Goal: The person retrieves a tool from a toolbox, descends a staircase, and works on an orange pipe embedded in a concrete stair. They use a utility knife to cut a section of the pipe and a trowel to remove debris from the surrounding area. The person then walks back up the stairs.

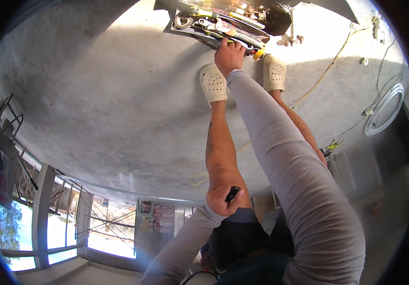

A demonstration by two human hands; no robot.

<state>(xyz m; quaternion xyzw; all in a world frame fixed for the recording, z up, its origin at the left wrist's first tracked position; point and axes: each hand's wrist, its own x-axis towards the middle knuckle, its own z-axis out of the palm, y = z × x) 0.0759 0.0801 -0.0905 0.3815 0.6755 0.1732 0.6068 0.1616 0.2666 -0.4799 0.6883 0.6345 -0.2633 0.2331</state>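
My left hand (223,200) is closed beside my left knee. A small black object (233,193) pokes out of it, its kind unclear and the rest of it hidden. Stretched far forward, my right hand (229,57) is at the near edge of a dark open toolbox (192,32), with its fingers curled down among the tools. What those fingers grip is hidden. A wrench (208,24), a grey ring-shaped piece (182,22) and several other hand tools lie in the toolbox. Just right of my right hand is a yellow piece (259,54).
Beige clogs (213,83) on my feet flank my right forearm on the concrete floor (119,95). A yellow cord (325,73) runs along the right side. Farther right lies a coil of white hose (386,110). Metal frames (9,133) stand at the far left.
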